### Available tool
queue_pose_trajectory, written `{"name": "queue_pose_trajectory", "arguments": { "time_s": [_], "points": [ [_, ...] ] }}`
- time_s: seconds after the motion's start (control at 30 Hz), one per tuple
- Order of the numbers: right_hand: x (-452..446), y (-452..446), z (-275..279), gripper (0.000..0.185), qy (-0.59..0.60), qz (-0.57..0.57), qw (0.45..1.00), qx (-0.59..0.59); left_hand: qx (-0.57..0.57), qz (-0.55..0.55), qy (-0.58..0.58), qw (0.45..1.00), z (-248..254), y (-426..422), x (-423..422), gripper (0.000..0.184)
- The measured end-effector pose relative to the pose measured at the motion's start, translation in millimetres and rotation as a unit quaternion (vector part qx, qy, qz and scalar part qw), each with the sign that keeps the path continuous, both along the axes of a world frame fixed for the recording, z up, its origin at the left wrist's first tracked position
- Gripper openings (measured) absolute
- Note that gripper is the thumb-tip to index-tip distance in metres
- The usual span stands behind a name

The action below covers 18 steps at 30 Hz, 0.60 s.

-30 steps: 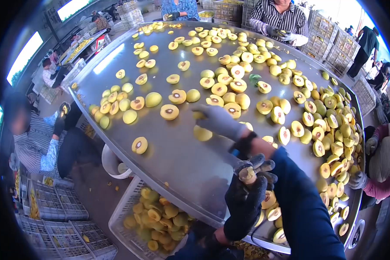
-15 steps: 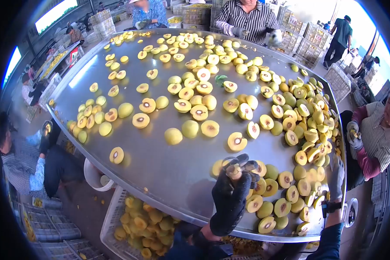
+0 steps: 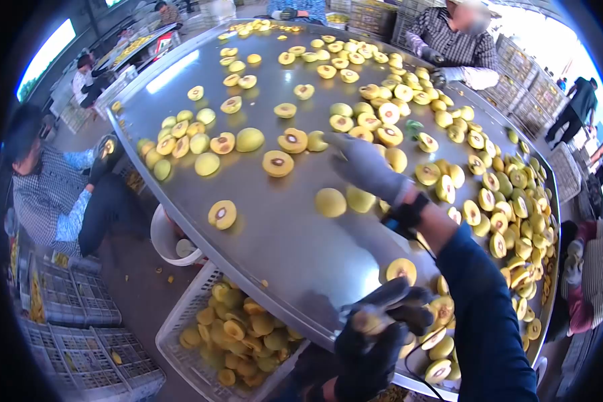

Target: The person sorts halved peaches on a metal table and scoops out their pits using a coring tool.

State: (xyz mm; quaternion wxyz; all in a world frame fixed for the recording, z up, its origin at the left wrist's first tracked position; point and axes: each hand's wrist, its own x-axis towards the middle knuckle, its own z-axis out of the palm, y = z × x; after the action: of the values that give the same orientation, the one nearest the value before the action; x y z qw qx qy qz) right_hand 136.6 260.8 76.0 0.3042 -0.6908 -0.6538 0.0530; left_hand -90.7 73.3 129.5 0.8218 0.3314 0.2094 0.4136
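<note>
The fingers of the right hand (image 3: pixel 368 167) are loosely extended and partly open, with nothing seen gripped; a yellow fruit piece (image 3: pixel 317 141) lies on the metal table (image 3: pixel 261 234) at the fingertips, though contact cannot be confirmed. In the left hand (image 3: pixel 368 348), at the near edge, a small pale piece (image 3: pixel 372 320) is held by curled fingers, its kind blurred. Cut halves (image 3: pixel 277 163) are spread left and far, and heaped at right (image 3: pixel 516 201); they are judged light, firm but bruisable, slippery on the cut face, and best gripped around the skin side, fingertips kept off the flesh.
</note>
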Motion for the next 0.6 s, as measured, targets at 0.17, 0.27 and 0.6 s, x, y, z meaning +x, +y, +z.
{"name": "queue_pose_trajectory", "arguments": {
  "time_s": [0.17, 0.27, 0.6],
  "points": [
    [-86.2, 146.3, -26.2, 0.048, -0.081, 0.059, 0.994, 0.05, -0.009, 0.071, 0.051, 0.996, -12.6, 30.4, -19.4, 0.036],
    [-94.4, 211.1, -66.5, 0.052, -0.124, 0.046, 0.991, -0.033, -0.012, 0.091, 0.07, 0.993, -19.3, 37.8, -27.7, 0.037],
    [-67.6, 100.5, 6.0, 0.058, 0.632, 0.193, 0.746, -0.087, 0.018, 0.113, 0.093, 0.989, -29.3, 29.1, -37.6, 0.044]
  ]
}}
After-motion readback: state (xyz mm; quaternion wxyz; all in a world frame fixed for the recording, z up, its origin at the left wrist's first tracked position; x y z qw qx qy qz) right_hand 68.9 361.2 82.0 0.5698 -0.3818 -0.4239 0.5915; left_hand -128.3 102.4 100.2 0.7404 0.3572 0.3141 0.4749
